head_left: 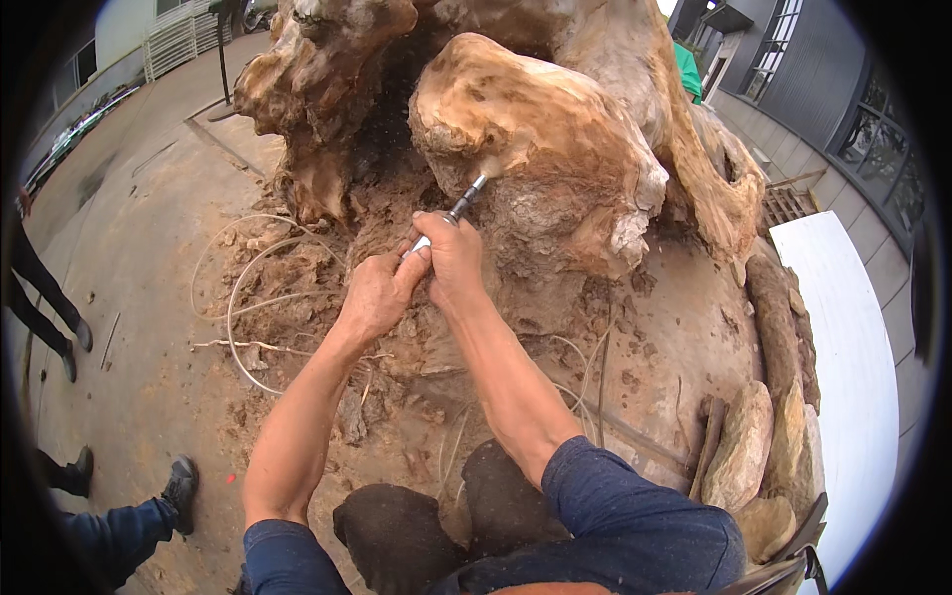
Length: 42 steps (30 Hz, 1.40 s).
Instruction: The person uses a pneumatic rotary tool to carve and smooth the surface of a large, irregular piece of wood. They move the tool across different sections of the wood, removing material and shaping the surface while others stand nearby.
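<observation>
Both of my hands are closed around a slim metal carving tool with a bright tip, a dark collar and a silver body. My right hand grips it nearer the tip. Just behind and to the left, my left hand wraps round its rear end. The tool points up and away, its tip at the face of a big rounded lobe of wood. A paler patch shows where the tip meets the wood. The lobe belongs to a huge gnarled tree root, with rough, soil-coloured bark underneath.
Pale thin hose loops over dirt and wood debris on the left; more runs near my knees. Logs and stones lie along the right, beside a white panel. People's legs and a shoe appear at left. A grey building stands right.
</observation>
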### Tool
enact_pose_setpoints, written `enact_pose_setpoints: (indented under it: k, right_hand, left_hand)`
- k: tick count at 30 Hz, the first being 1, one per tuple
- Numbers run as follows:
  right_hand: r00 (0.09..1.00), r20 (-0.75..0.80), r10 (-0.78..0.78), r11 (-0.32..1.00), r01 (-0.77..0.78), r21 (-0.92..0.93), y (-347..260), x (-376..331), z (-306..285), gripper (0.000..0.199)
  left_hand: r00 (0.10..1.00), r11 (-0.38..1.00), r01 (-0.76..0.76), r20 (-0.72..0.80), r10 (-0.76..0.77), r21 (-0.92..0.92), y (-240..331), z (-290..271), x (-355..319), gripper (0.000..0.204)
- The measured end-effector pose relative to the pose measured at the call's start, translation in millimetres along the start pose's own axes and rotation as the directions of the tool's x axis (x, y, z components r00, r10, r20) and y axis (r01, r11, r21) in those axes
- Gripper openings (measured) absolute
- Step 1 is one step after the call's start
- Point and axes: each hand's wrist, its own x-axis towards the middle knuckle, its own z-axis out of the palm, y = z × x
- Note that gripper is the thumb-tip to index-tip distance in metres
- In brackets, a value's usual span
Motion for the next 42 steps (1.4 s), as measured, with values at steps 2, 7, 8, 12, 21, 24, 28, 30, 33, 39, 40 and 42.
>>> enact_pose_setpoints:
  k: [2,7,8,12,21,24,28,30,33,39,40,42]
  right_hand:
    - [1.000,0.004,-0.022,1.000,0.022,-0.007,-2.4,-7.3,3.8,0.016]
    - [0.998,-0.007,-0.069,0.995,0.069,0.069,-17.7,-1.7,4.2,0.018]
    - [0.998,-0.010,-0.067,0.995,0.068,0.068,-14.9,2.1,1.5,0.018]
    - [1.000,0.001,-0.016,0.999,0.016,0.039,-4.3,8.7,-4.5,0.018]
    - [0.998,-0.017,-0.062,0.997,0.062,0.049,-21.3,1.3,-1.1,0.018]
    - [0.995,-0.066,-0.074,0.996,0.077,0.050,-21.5,2.1,-8.6,0.019]
    - [0.999,0.009,-0.051,0.999,0.051,0.001,-22.5,-1.4,-19.0,0.016]
    - [0.999,0.002,-0.051,0.998,0.051,-0.025,-29.1,-8.8,-16.4,0.017]
    - [0.998,0.018,-0.054,0.998,0.054,-0.029,-42.6,-9.9,-7.7,0.017]
    - [1.000,0.020,-0.011,1.000,0.011,0.004,-41.4,-2.9,-13.4,0.015]
    - [1.000,0.009,-0.005,1.000,0.005,-0.014,-37.7,-3.5,-18.6,0.014]
    - [1.000,0.026,-0.001,1.000,0.001,-0.017,-32.0,-4.6,-22.6,0.014]
  left_hand:
    - [0.999,1.000,-0.026,-0.019,0.027,0.007,1.2,-2.0,-3.1,0.078]
    - [0.998,0.998,-0.058,0.022,0.058,0.038,25.8,-5.5,4.9,0.072]
    - [0.998,0.997,-0.065,0.024,0.064,0.045,24.7,-3.9,7.9,0.072]
    - [0.996,0.997,-0.075,-0.040,0.075,0.014,4.6,8.1,7.3,0.071]
    - [0.999,0.999,-0.033,0.038,0.032,0.014,29.6,2.3,4.4,0.074]
    - [0.993,0.992,-0.120,0.011,0.119,0.045,31.2,8.8,5.2,0.071]
    - [0.999,0.997,-0.042,0.012,0.043,-0.060,33.0,20.7,-6.4,0.070]
    - [1.000,0.991,-0.012,-0.003,0.012,-0.130,31.3,28.2,-12.1,0.070]
    - [0.998,0.989,-0.038,-0.052,0.031,-0.146,38.5,28.7,-10.2,0.070]
    - [0.999,0.999,-0.019,-0.037,0.017,-0.049,46.2,26.8,-3.2,0.069]
    - [1.000,0.999,0.014,-0.027,-0.015,-0.050,48.2,27.6,-10.1,0.069]
    - [0.999,0.998,-0.001,-0.043,-0.002,-0.061,38.6,32.5,-14.6,0.069]
